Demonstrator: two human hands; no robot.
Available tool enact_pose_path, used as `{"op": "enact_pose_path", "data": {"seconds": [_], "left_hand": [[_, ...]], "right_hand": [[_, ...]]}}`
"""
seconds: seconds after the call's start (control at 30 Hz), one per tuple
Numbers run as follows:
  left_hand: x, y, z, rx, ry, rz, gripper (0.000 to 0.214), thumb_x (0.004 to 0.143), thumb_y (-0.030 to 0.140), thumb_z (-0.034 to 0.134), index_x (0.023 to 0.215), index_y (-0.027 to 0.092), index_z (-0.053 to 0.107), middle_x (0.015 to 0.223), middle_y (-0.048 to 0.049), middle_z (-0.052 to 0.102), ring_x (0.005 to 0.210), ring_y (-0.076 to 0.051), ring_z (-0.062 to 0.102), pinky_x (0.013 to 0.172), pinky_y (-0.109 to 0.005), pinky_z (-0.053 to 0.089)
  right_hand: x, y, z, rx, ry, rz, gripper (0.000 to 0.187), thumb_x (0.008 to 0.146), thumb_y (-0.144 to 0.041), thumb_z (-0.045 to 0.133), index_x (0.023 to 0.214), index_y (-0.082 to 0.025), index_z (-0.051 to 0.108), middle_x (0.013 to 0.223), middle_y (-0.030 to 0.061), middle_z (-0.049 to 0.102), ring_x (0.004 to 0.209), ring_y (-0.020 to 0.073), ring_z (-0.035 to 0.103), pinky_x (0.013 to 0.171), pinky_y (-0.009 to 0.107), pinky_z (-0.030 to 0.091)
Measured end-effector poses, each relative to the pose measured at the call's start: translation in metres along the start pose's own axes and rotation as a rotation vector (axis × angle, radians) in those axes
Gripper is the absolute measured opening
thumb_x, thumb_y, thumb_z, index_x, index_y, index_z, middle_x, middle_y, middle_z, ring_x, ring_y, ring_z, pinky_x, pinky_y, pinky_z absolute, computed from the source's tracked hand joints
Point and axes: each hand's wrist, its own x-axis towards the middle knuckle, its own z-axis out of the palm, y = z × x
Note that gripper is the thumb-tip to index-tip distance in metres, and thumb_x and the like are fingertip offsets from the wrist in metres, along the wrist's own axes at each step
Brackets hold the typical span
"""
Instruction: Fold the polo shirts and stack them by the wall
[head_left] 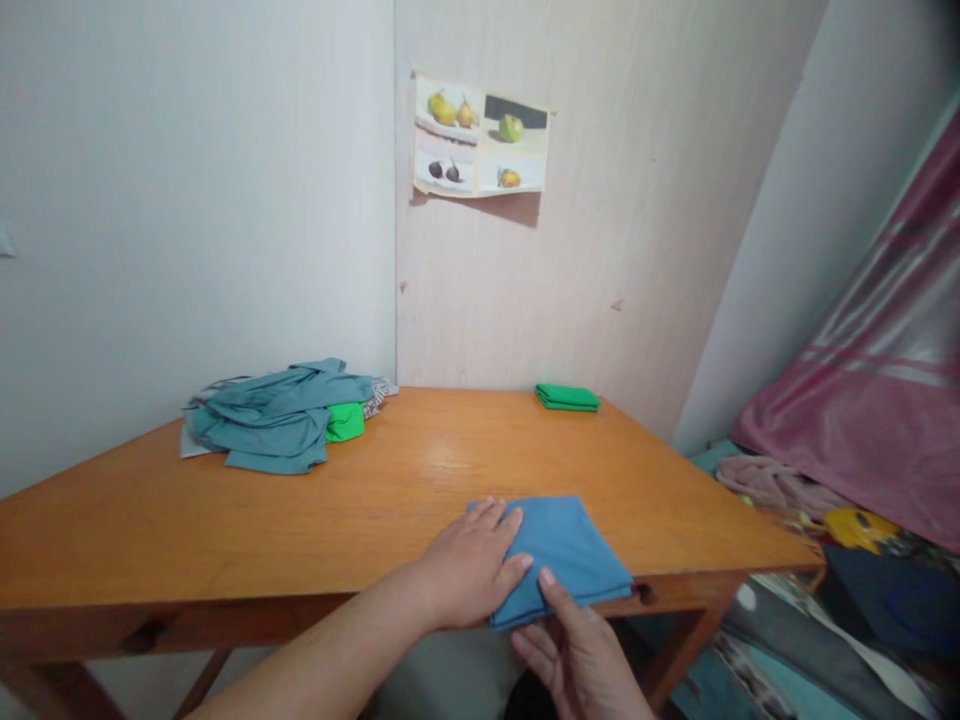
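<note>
A blue folded cloth (pixel 566 540) lies at the front edge of the wooden table, its near side reaching slightly over the edge. My left hand (pixel 484 560) rests flat on the cloth's left part, fingers stretched out. At the near edge, my right hand (pixel 574 640) pinches the cloth, thumb on top and fingers underneath. The fingertips below the cloth are partly hidden.
On the table (pixel 420 450), a loose heap of grey-green clothes (pixel 277 410) with a bright green piece (pixel 346 422) sits back left. A folded green cloth (pixel 567 398) lies back right. Beyond the right edge are a pink curtain (pixel 862 420) and piled items.
</note>
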Motion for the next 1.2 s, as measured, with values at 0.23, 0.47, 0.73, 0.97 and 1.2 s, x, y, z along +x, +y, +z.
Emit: {"op": "enact_pose_path", "data": {"seconds": [0.23, 0.47, 0.73, 0.97, 1.2], "left_hand": [[0.001, -0.006, -0.013, -0.121, -0.001, 0.022, 0.07, 0.097, 0.061, 0.034, 0.148, 0.015, 0.045, 0.156, -0.0156, 0.041, 0.144, -0.032, 0.036, 0.119, -0.046, 0.026], [0.02, -0.038, -0.015, -0.45, 0.16, -0.001, 0.045, 0.096, 0.056, 0.04, 0.086, 0.021, 0.067, 0.089, -0.0041, 0.069, 0.084, -0.022, 0.06, 0.081, -0.032, 0.046], [0.032, -0.024, -0.02, -0.726, 0.26, -0.063, 0.036, 0.091, 0.049, 0.052, 0.078, 0.017, 0.061, 0.074, 0.0002, 0.055, 0.072, -0.016, 0.049, 0.066, -0.025, 0.039], [0.028, 0.034, -0.037, -1.125, 0.097, -0.137, 0.039, 0.089, 0.053, 0.057, 0.095, 0.015, 0.065, 0.095, -0.0065, 0.066, 0.084, -0.017, 0.059, 0.077, -0.029, 0.045], [0.044, 0.024, -0.04, -1.636, 0.052, -0.253, 0.073, 0.086, 0.077, 0.045, 0.122, 0.015, 0.058, 0.119, -0.0154, 0.065, 0.105, -0.023, 0.064, 0.093, -0.036, 0.049]], "right_hand": [[-0.002, -0.004, -0.003, -0.028, 0.062, -0.092, 0.054, 0.063, -0.043, 0.089, 0.102, -0.016, 0.062, 0.078, 0.0031, 0.075, 0.062, 0.0165, 0.069, 0.061, 0.028, 0.057], [-0.001, -0.029, -0.016, -0.057, 0.075, -0.158, 0.051, 0.066, -0.039, 0.087, 0.103, -0.019, 0.058, 0.075, -0.0015, 0.071, 0.055, 0.0143, 0.065, 0.053, 0.027, 0.056], [0.012, -0.08, -0.022, -0.336, 0.006, -0.195, 0.028, 0.073, -0.038, 0.076, 0.073, -0.018, 0.057, 0.055, -0.0034, 0.058, 0.046, 0.0116, 0.054, 0.044, 0.023, 0.046], [0.02, -0.165, 0.018, -0.926, -0.075, -0.324, 0.018, 0.074, -0.032, 0.06, 0.064, -0.02, 0.054, 0.049, -0.0045, 0.048, 0.042, 0.0114, 0.046, 0.041, 0.023, 0.034], [0.025, -0.213, 0.081, -1.877, -0.055, -0.964, 0.013, 0.078, -0.027, 0.056, 0.072, -0.02, 0.066, 0.062, 0.001, 0.064, 0.055, 0.0148, 0.055, 0.051, 0.026, 0.029]]}}
